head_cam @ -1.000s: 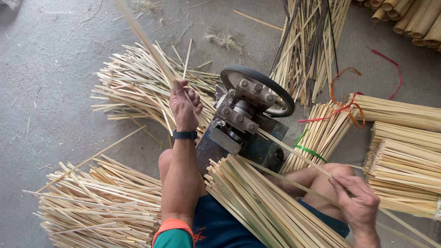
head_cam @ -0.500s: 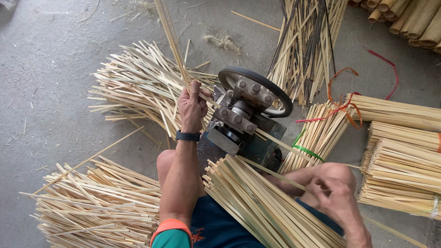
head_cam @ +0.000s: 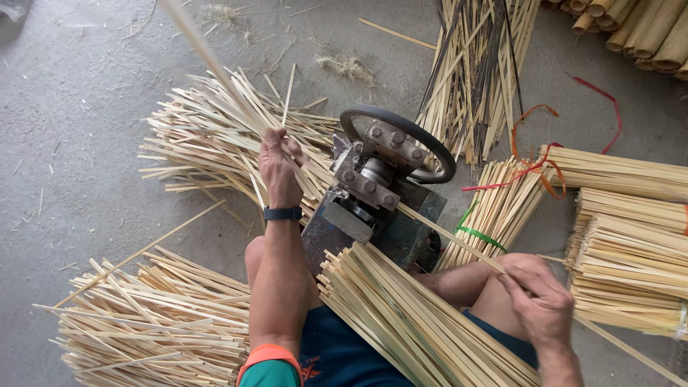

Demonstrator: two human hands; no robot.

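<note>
- While the left hand [head_cam: 278,170] has its grip pinched tight around a thin, flat bamboo strip [head_cam: 204,54] angling up and away, that strip looks pale, smooth and motion-blurred.
- Right hand [head_cam: 539,297] pinches a second long strip [head_cam: 459,240], which runs from the hand to the machine.
- Between them sits a chunky greenish metal machine [head_cam: 373,208] with bolts and a dark ring-shaped wheel [head_cam: 401,140].
- Straw-coloured splints lie in a bundle across the lap [head_cam: 423,326], plus loose fanned heaps [head_cam: 158,322] on the rough grey concrete floor [head_cam: 79,143].
</note>
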